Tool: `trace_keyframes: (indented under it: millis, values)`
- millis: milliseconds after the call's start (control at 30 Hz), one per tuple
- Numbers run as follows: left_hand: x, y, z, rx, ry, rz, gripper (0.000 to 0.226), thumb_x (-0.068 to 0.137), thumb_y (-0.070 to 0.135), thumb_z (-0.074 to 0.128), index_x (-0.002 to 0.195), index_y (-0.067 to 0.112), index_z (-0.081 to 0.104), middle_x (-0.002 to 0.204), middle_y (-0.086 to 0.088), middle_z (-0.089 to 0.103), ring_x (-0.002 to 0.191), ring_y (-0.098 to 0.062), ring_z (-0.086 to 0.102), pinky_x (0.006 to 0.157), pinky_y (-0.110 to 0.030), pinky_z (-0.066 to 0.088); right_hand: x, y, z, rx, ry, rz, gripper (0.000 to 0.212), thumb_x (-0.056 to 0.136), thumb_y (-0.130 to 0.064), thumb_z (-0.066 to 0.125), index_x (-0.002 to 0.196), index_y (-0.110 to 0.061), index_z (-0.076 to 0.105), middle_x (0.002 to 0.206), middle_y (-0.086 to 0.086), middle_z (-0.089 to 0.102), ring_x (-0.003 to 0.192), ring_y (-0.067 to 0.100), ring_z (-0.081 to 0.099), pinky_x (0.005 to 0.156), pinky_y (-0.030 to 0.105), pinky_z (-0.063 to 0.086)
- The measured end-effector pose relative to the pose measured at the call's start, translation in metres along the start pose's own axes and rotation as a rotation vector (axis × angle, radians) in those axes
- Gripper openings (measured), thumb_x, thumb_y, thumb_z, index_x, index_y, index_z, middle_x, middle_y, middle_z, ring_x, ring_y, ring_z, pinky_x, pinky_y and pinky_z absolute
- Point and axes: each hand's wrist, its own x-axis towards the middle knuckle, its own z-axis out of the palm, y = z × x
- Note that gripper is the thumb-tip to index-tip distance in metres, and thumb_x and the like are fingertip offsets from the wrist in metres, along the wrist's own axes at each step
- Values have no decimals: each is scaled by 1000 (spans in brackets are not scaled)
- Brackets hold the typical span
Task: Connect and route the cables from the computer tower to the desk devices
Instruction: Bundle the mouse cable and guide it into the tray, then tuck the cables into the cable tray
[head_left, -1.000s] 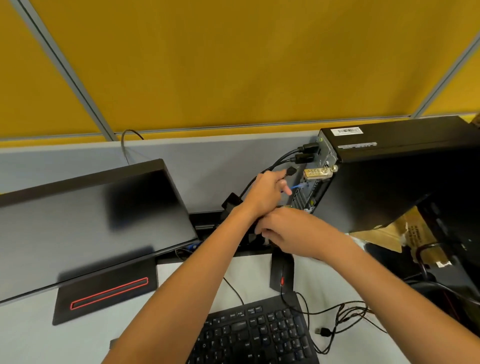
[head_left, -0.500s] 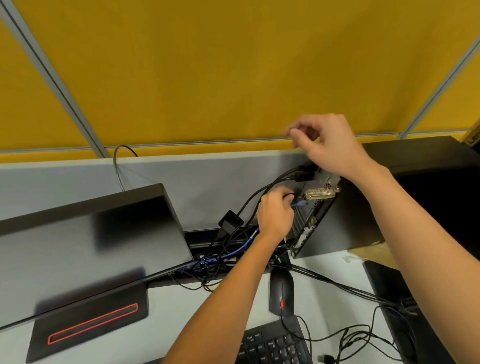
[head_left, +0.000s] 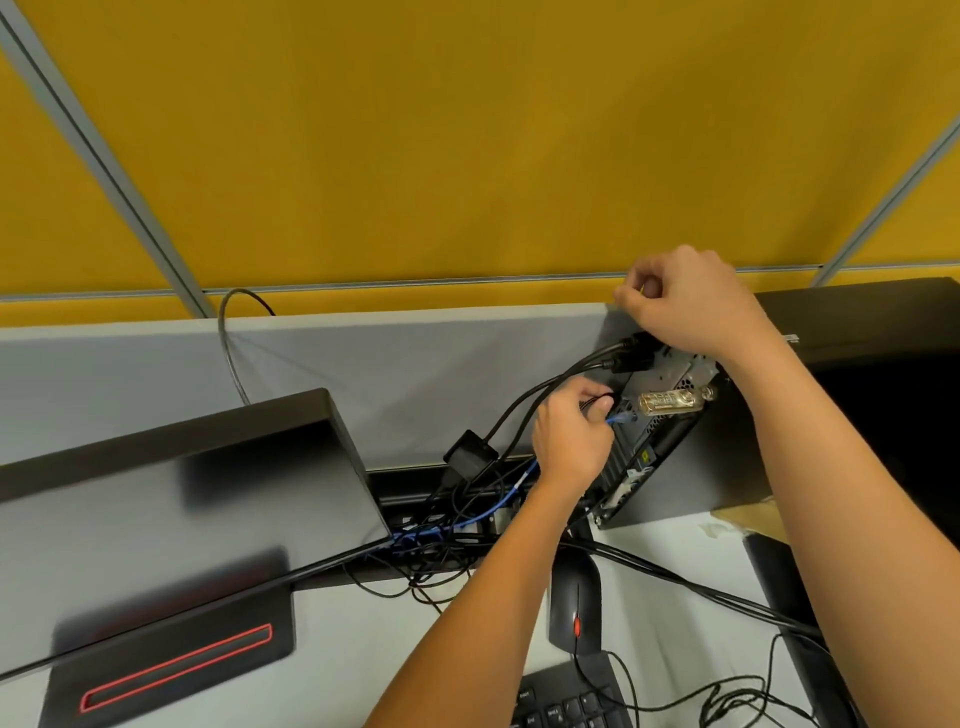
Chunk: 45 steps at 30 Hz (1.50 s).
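So, biggest thing first: the monitor (head_left: 171, 499) lies tilted at your left, and the computer tower (head_left: 727, 447) stands at the right with its back panel turned toward you. Two thick black cables (head_left: 566, 376) are already plugged in near the top of that panel, and a blue cable (head_left: 498, 506) runs up to it from the tangle behind the monitor, so I'd say part of the job is done. The mouse (head_left: 574, 605) and keyboard (head_left: 566, 699) sit near you with their thin cords loose on the desk (head_left: 660, 571), so routing looks far from finished.

Your right hand (head_left: 685, 306) rests on the tower's top rear corner, fingers curled; I can't tell if it holds anything. Your left hand (head_left: 569, 441) pinches a small black plug (head_left: 605, 401) right at the panel, just beside the blue connector, not clearly seated yet.
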Motion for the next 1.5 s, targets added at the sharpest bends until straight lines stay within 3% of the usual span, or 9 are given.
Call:
trace_keyframes:
  millis: [267,567,700,800,900,1067,1200,1300,1500]
  values:
    - [8,1,-1,-121,-127,-148,27,87,1,57,76,26,57,78,9,62,79,-13,61,75,-32,51,0,-5,-3,-92,-74,35,30,89,-46,58,68,-25,54,63,-9,56,69,19,56,56,26,33]
    - [14,3,3,-120,-130,-154,16,83,-4,59,87,11,64,78,2,63,69,-5,57,73,-23,49,2,-5,0,-68,-60,31,28,86,-47,59,73,-22,61,62,-9,59,67,13,56,55,25,29]
    - [8,8,-3,67,-157,19,17,89,1,56,101,3,67,94,-9,69,86,-18,63,75,-29,52,2,-5,-2,-80,-60,29,27,87,-44,58,74,-20,61,61,-6,59,64,16,55,54,25,29]
    - [-22,0,-5,245,-145,235,31,94,12,52,124,7,58,123,-8,61,115,-22,56,99,-39,45,-6,-4,-6,-17,-45,18,25,88,-36,57,69,-21,57,59,-5,56,62,20,54,52,25,31]
    - [-79,-25,-22,287,-78,288,43,94,8,50,136,13,47,143,2,42,131,-11,39,112,-23,26,-13,-6,-9,161,94,-38,22,90,-28,55,70,-19,58,61,0,56,60,21,52,55,31,42]
    - [-145,-102,-95,408,103,131,22,85,-3,52,94,14,63,98,4,58,94,-12,52,86,-29,46,-67,-59,9,312,387,-211,19,90,-25,54,77,-12,60,70,-1,59,65,14,52,59,30,41]
    - [-159,-132,-140,396,250,-149,21,80,-6,50,81,16,54,84,2,56,83,-19,52,65,-15,38,-128,-98,83,272,-113,-429,9,89,-22,60,96,-18,63,90,-3,60,86,14,56,76,33,49]
    - [-156,-143,-155,260,314,-381,27,78,-6,55,102,7,56,102,-5,55,94,-24,56,74,-20,42,-158,-98,147,36,-482,-366,51,88,-20,64,136,-18,48,131,2,51,120,22,47,100,37,41]
    - [-138,-153,-159,183,48,-409,58,79,-6,61,134,1,43,136,-13,39,123,-27,46,101,-28,40,-179,-89,214,-225,-467,-332,80,82,-13,69,149,-20,26,143,3,36,126,25,38,102,36,33]
